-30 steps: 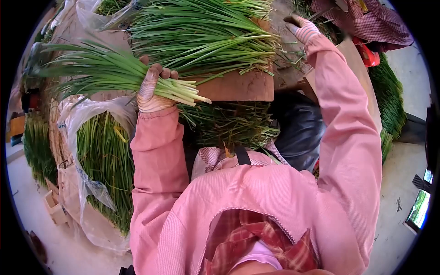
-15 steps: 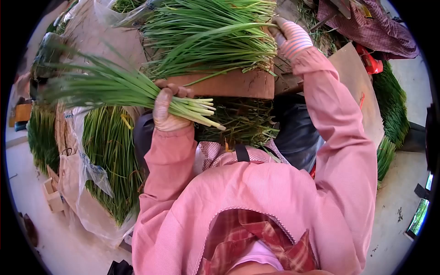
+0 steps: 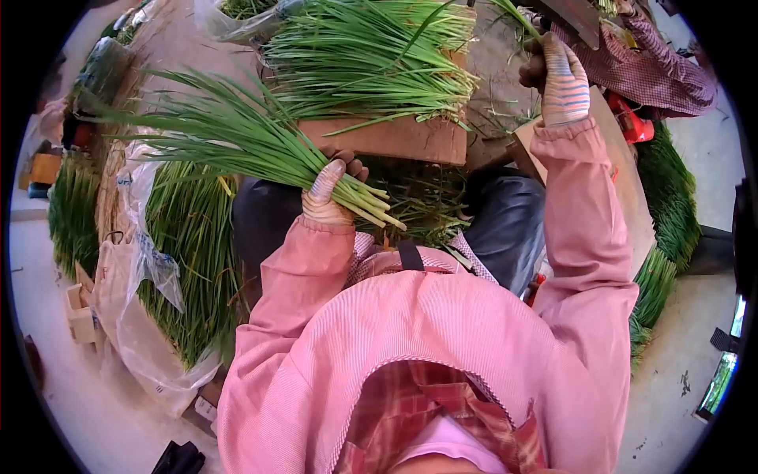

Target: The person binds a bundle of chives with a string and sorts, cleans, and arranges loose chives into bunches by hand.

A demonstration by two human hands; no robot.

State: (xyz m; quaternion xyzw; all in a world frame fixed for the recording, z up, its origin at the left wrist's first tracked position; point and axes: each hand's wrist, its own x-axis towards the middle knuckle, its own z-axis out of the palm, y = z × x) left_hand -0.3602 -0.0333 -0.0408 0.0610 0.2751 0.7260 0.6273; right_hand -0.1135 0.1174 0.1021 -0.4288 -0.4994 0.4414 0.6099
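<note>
A bunch of long green leafy stalks (image 3: 245, 146) is in my left hand (image 3: 330, 189), its pale ends pointing right and its leaves fanning out to the left. My right hand (image 3: 559, 73), in a striped glove, is closed around a few green stalks (image 3: 517, 16) at the top right. Between the hands, a thick pile of the same stalks (image 3: 371, 63) lies on a brown block (image 3: 387, 141), pale ends to the right. Dark fingertips show on both gloves.
At the left stands a plastic bag (image 3: 162, 276) around more greens (image 3: 193, 261). Loose trimmings (image 3: 418, 197) lie below the block. Another person's checkered sleeve (image 3: 647, 71) and a dark blade (image 3: 572, 17) are at the upper right. More greens (image 3: 667, 189) stand at the right.
My right hand has moved from the pile's pale ends up and right, carrying a few stalks. My left hand has shifted right and slightly down with its bunch.
</note>
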